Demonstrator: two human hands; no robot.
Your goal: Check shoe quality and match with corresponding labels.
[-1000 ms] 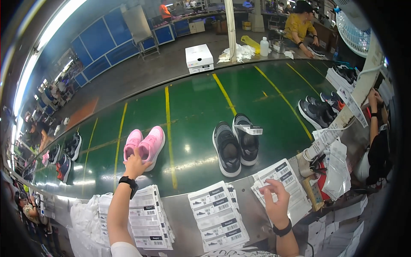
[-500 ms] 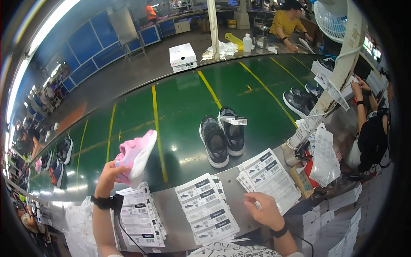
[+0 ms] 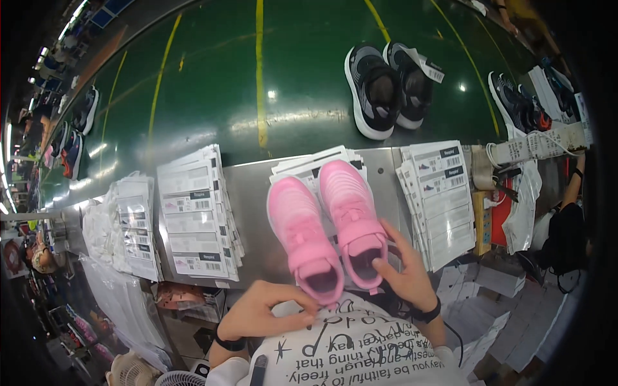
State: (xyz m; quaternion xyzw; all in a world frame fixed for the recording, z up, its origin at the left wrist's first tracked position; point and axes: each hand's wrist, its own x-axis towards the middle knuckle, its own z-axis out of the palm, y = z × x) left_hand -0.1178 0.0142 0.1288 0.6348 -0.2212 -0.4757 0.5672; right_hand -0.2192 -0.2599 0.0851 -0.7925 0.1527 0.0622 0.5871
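Observation:
A pair of pink strap sneakers lies in front of me, toes pointing away, on top of a stack of label sheets [image 3: 335, 154]. My right hand [image 3: 407, 276] grips the right pink sneaker [image 3: 351, 209], its thumb at the collar opening and its forefinger along the outer side. At the heel of the left pink sneaker [image 3: 297, 222] is my left hand [image 3: 267, 312], thumb and forefinger apart, holding nothing; whether a fingertip touches the heel is unclear. Both shoes hide most of the label stack beneath them.
More label stacks lie left [image 3: 193, 215] and right [image 3: 441, 199] on the metal ledge [image 3: 248, 183]. Beyond runs a green conveyor belt [image 3: 212, 77], bearing black sneakers [image 3: 376, 90] with a tag. Other shoes [image 3: 512, 103] stand farther right. A co-worker's arm [image 3: 573, 183] shows at the right.
The single pink sneaker my left hand held over the belt is now down before me beside a second one. My right hand has moved onto a shoe. The view has tilted downward.

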